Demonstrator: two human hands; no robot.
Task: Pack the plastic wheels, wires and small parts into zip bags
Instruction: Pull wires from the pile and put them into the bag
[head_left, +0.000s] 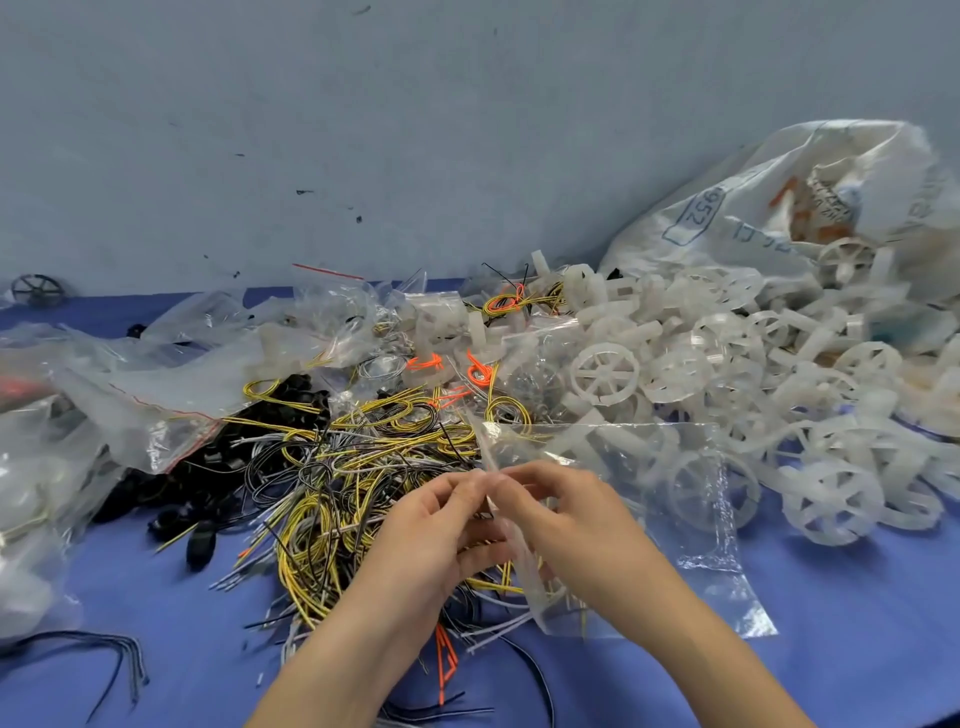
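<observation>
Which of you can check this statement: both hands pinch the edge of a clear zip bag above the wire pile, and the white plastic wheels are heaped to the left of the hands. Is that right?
Not quite. The head view shows the white plastic wheels heaped to the right of the hands. The rest stands: left hand and right hand pinch the clear zip bag above the wire pile.

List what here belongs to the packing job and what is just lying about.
Job: zip bag pinched by left hand and right hand; white wheels; wire tangle; black small parts; spare zip bags.
Lying about: printed sack; dark wheel by the wall; blue table cover.
</observation>
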